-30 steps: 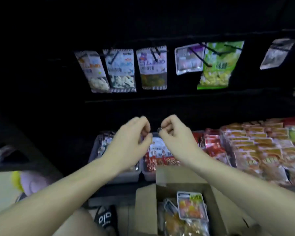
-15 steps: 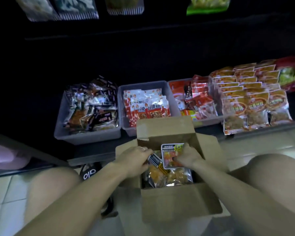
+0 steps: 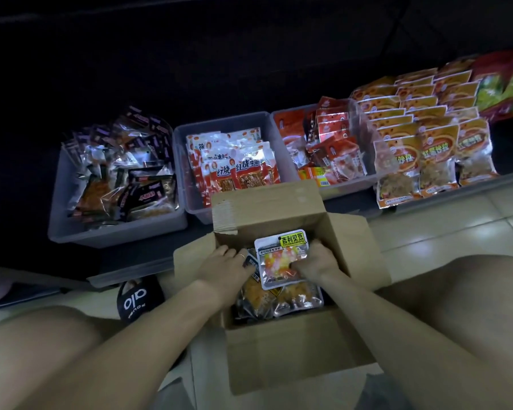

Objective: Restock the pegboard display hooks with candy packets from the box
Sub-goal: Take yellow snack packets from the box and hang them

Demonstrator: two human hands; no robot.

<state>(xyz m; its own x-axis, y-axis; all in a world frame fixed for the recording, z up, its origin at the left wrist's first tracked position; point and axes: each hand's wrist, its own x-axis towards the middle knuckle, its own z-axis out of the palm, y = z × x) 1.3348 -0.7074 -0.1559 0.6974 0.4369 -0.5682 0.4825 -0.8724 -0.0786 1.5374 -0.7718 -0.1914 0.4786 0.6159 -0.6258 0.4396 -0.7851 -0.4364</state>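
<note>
An open cardboard box point(image 3: 293, 359) stands on the floor between my knees. Both hands are inside it. My right hand point(image 3: 317, 260) grips the right edge of a clear candy packet point(image 3: 282, 258) with a yellow label and mixed-colour sweets, which lies on top of the other packets. My left hand point(image 3: 224, 263), wearing a ring, reaches in at the packet's left side with curled fingers on a dark-topped packet point(image 3: 251, 263); its fingertips are hidden. Orange-filled packets point(image 3: 279, 300) lie underneath. The pegboard hooks are out of view.
Three grey bins stand behind the box: dark wrappers point(image 3: 116, 229), red-and-white packets point(image 3: 196, 208), red packets point(image 3: 350, 187). Rows of orange packets point(image 3: 421, 137) lean on the right shelf. A black cap point(image 3: 139, 297) lies on the tiled floor at left.
My hands dropped from the hooks into the box and my view tilted down, losing the pegboard. Since half a second ago, the hands barely moved on the packets.
</note>
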